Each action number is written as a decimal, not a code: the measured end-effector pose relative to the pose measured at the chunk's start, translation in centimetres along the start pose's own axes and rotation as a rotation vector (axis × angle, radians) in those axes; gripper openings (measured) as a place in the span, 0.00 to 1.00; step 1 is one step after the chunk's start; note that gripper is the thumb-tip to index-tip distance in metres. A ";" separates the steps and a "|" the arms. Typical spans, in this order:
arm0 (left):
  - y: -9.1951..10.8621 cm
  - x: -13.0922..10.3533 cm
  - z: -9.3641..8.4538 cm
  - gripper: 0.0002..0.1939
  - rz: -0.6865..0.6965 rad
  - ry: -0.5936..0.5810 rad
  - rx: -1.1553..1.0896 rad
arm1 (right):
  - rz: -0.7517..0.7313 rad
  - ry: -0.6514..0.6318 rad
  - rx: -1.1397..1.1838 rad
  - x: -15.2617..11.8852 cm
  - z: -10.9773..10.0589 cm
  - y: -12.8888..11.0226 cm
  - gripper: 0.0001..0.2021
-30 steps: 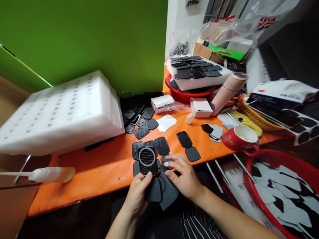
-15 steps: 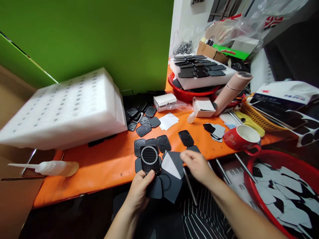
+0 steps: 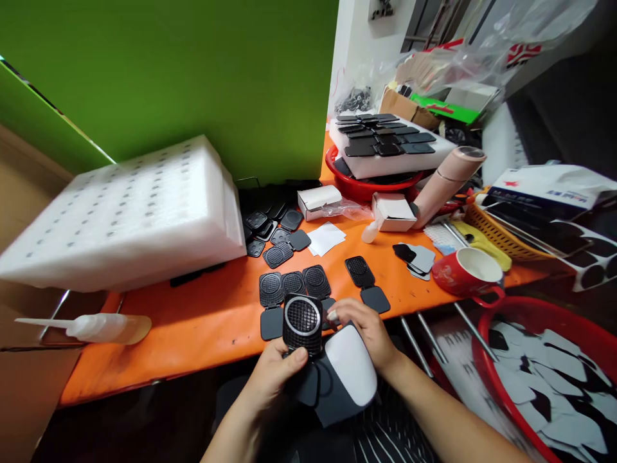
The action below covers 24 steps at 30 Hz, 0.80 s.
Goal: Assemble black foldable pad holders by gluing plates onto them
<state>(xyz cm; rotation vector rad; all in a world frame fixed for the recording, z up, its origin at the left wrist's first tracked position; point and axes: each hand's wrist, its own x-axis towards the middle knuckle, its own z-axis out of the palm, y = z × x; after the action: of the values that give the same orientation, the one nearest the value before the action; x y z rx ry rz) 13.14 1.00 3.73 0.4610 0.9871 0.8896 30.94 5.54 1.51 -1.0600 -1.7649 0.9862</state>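
My left hand (image 3: 277, 373) is closed, thumb on top, on a black hinged plastic piece (image 3: 303, 325) with a gridded face and a pale ring. Against that piece, by the same hand, lies a dark grey sheet (image 3: 337, 405); one part curls over and shows a white underside (image 3: 351, 363). Behind the curl my right hand (image 3: 369, 331) has its fingers bent in toward the black piece. Its thumb and whatever it pinches are hidden. Similar black hinged pieces (image 3: 270, 289) lie in a row just beyond my hands, and another (image 3: 360, 273) lies to the right.
A white foam block (image 3: 144, 212) stands at the left near a glue bottle (image 3: 106, 326). White paper (image 3: 326, 239), grey-and-black pads (image 3: 419, 259) and a red mug (image 3: 470, 276) sit on the orange tabletop (image 3: 202, 321). A red basin (image 3: 482, 347) of pads is lower right.
My right hand has moved slightly down, its fingers turning in toward the black piece. The sheet now curls over further, showing more white. The held black piece has shifted right and down.
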 end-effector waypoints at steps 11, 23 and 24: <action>-0.2 -0.2 -0.3 0.23 -0.038 -0.099 -0.085 | 0.586 -0.395 0.505 0.5 -1.5 0.5 0.10; -1.3 1.9 0.5 0.18 -0.017 0.203 -0.275 | 0.502 0.239 0.087 2.0 -5.9 1.9 0.15; -1.4 1.9 0.6 0.18 -0.008 0.192 -0.270 | 0.510 0.220 0.163 2.0 -5.4 1.3 0.15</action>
<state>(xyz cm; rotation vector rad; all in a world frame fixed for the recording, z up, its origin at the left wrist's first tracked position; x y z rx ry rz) 14.79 1.79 2.08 0.1438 1.0235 1.0569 35.68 8.92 2.73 -1.4870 -1.2362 1.2383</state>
